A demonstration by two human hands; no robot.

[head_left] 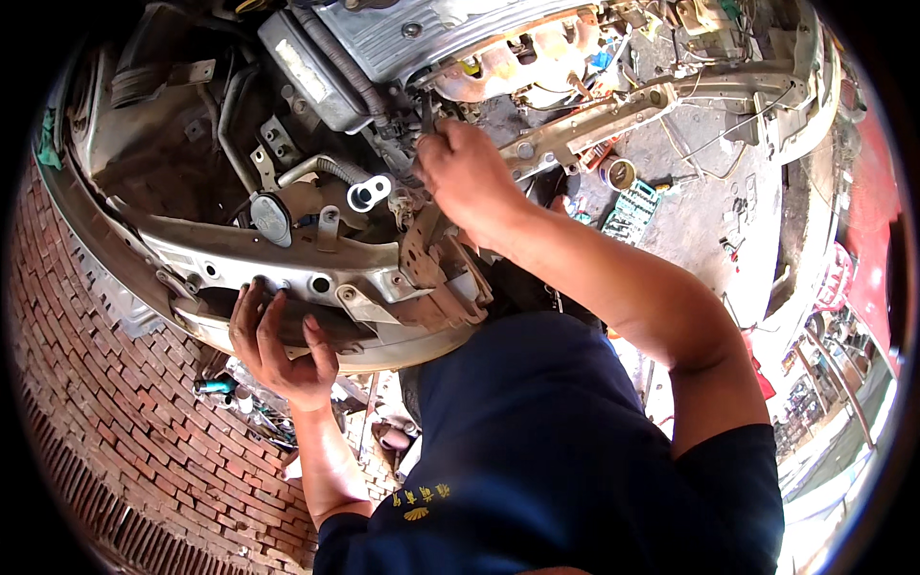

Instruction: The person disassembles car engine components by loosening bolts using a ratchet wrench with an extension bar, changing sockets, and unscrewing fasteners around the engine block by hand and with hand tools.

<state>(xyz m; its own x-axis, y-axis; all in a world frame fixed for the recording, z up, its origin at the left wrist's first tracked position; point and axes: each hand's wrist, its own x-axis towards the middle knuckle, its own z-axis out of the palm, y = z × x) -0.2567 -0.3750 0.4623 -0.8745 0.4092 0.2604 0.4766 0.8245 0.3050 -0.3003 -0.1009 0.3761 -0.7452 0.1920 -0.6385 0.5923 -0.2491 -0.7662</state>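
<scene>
My left hand (280,350) rests on the front crossmember (278,259) of a car's engine bay. Its fingers are spread with the tips on the metal edge, and nothing is in it. Reaching in beside the engine (412,43), my right hand (470,177) is closed, its fingers pointing down among hoses and brackets. A narrow dark piece (427,117) shows just past those fingers; whether they hold it is hidden. Left of that hand are a pipe end with a pale flange (368,194) and a round-capped filler neck (271,218).
A rusty exhaust manifold (517,62) sits at the engine's front. On the ground beyond the bare frame rail (594,134) lie a green socket set (631,213) and an open can (618,172). Brick paving (125,412) spreads at left; a red car panel (872,211) stands at right.
</scene>
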